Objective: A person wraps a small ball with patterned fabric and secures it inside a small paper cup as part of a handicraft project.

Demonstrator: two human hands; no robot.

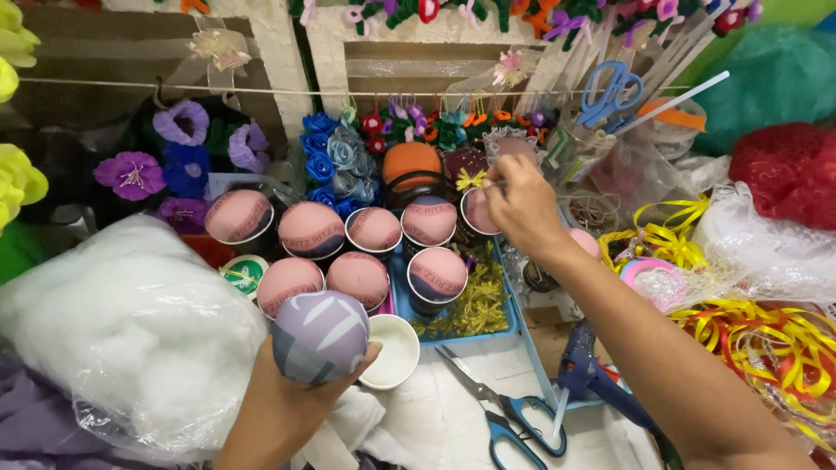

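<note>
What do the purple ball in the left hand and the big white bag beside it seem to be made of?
The purple ball, held by the left hand, looks covered in stretched matte fabric: the surface is dull, with pale printed patches. The white bag appears to be thin clear plastic, glossy and wrinkled, filled with fluffy white stuffing, probably fibre wadding.

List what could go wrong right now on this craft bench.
1. The right hand reaches over tightly packed fabric-topped cups; its forearm could knock one over.
2. The left hand cradles a purple ball on its fingertips; it might roll off.
3. The scissors and blue glue gun lie close under the right arm.
</note>
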